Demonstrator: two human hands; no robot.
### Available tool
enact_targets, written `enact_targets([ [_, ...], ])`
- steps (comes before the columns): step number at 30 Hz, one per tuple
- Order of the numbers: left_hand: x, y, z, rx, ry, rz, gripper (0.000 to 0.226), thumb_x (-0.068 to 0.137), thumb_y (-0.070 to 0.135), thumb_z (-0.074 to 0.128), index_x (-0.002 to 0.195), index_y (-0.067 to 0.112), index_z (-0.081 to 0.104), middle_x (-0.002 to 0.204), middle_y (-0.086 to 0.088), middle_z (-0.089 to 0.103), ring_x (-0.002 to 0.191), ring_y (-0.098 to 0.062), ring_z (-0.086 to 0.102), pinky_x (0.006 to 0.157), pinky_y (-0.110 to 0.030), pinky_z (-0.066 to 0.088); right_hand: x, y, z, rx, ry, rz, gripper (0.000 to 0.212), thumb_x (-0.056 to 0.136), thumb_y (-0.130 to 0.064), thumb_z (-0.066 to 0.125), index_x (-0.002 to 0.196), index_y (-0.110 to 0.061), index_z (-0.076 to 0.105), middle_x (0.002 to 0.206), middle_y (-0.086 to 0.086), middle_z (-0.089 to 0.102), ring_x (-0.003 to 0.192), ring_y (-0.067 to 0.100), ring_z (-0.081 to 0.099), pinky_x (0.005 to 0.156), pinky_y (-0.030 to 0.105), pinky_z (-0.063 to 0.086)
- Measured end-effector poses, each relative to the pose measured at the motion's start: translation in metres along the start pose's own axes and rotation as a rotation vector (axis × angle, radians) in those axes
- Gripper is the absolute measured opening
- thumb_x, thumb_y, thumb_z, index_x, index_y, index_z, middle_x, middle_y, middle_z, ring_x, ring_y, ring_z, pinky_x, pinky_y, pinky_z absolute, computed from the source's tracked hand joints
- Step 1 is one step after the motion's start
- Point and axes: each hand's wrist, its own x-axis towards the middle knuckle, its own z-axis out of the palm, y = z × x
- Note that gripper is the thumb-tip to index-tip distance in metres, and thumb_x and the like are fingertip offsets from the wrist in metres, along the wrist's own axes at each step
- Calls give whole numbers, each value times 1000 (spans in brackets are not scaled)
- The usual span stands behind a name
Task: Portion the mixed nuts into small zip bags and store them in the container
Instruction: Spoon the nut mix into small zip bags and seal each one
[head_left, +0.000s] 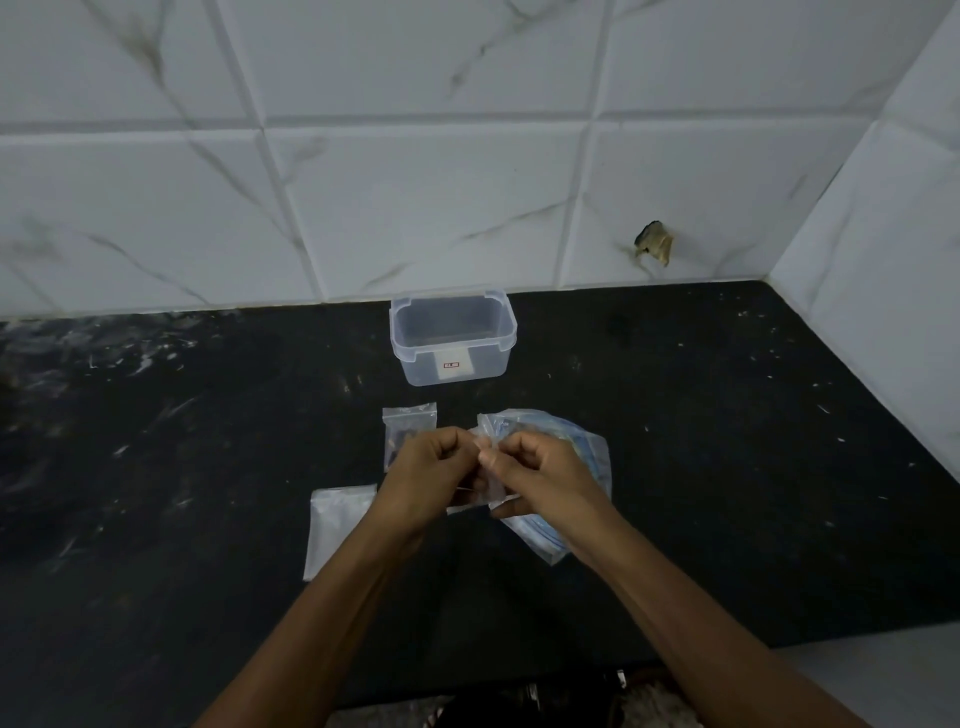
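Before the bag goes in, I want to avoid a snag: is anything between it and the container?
Nothing visible blocks it. Both hands pinch the small zip bag, and only bare countertop separates it from the open, lidless container. A filled bag lies left of that line.

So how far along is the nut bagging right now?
One small filled bag lies on the counter, so one portion looks done. The left hand and right hand pinch another small zip bag between them. The container looks empty; storing remains.
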Motion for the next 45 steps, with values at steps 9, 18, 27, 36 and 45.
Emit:
enact_targets([
  [9,-1,-5,-3,104,-10,-48,25,98,21,56,78,10,66,73,-3,67,67,-13,63,65,-23,52,2,0,-12,-181,16,14,12,93,-10,58,86,-10,68,86,8,70,77,17,72,68,33,61],
  [18,-4,0,10,516,170,131,18,94,22,60,78,16,63,74,2,66,71,-10,64,66,-23,53,4,1,-2,-180,61,-56,12,95,-26,57,98,-17,64,88,3,70,77,13,71,64,29,60],
  [27,-7,4,15,453,162,136,9,87,13,66,79,14,63,78,1,66,77,-12,65,71,-29,56,7,-1,-2,-360,130,-106,16,96,-17,55,88,-13,69,75,-1,66,67,7,65,66,28,58],
  [36,-1,-6,8,528,265,147,14,88,24,69,78,21,59,76,3,63,72,-10,61,67,-25,52,6,-8,-5,-897,240,-180,15,94,-22,51,83,-18,61,80,4,66,78,24,63,72,36,51],
  [45,1,-12,8,750,-161,193,114,73,39,83,155,24,4,163,6,10,149,-10,12,117,-24,14,3,-34,-12,-858,167,-127,14,96,-22,56,99,-17,68,84,0,68,78,11,65,77,23,52],
])
